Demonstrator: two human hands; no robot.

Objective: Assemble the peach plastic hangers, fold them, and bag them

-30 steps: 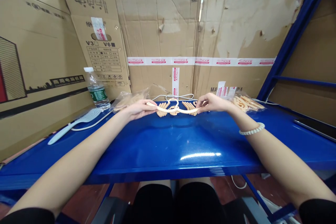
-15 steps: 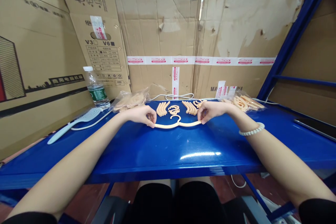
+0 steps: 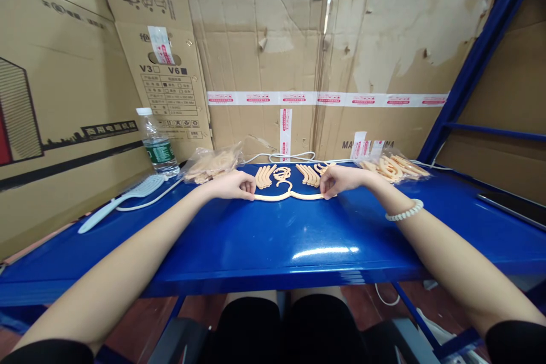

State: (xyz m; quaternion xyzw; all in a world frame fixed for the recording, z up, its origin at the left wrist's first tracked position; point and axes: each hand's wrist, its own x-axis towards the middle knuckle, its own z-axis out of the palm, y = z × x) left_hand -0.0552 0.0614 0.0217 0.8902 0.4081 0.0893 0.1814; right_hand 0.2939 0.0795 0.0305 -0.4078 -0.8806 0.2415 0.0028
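I am pinching one pale hanger (image 3: 274, 198) at both ends, my left grip (image 3: 238, 185) closed narrowly on one tip and my right grip (image 3: 341, 182) on the other arm, a short end showing beyond it. The hanger is lying between the grips, its hook pointing away from me; this wide spacing is probably balancing it and leaving its middle uncovered. Whether it is touching the desk (image 3: 264, 250), I am not able to tell. Just beyond the grips, two fans of curved pieces, a left row (image 3: 263, 177) and a right row (image 3: 309, 176), are flanking one hook cluster (image 3: 281, 173), presumably separated by shape. Each row is showing roughly four or five pieces; the hooks are overlapping too closely for counting. A second cluster (image 3: 323, 168) is lying partly behind my right grip. Two clear bags are resting outward, one left bag (image 3: 213, 164) and one right bag (image 3: 392, 168); one bottle (image 3: 158, 145) is standing farther left.
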